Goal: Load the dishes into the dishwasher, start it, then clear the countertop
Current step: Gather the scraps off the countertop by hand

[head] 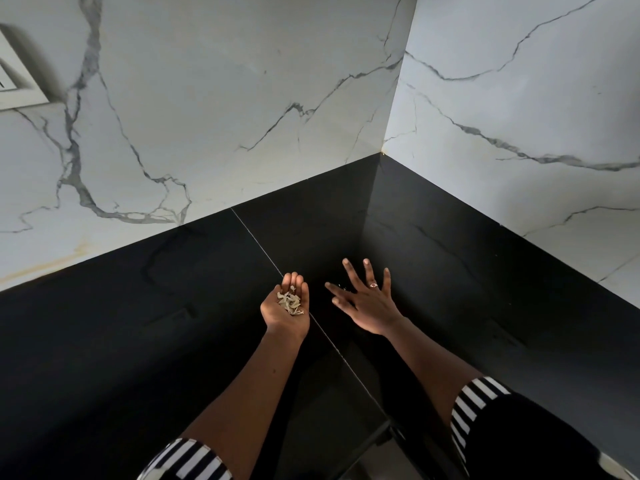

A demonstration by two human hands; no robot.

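A glossy black countertop [138, 341] fills the lower part of the head view and runs into a corner. My left hand [285, 306] is palm up above it, cupped, with a small heap of pale peel scraps [290, 301] lying in the palm. My right hand [367, 303] is just to the right, palm down with fingers spread straight, low over the counter. A ring sits on one of its fingers. A few tiny crumbs [341, 286] lie on the counter by its fingertips.
White marble-veined walls [207, 116] stand behind and to the right [519, 116], meeting at the corner. A white switch plate [14, 74] hangs on the wall at the far left. A thin seam [256, 242] crosses the counter.
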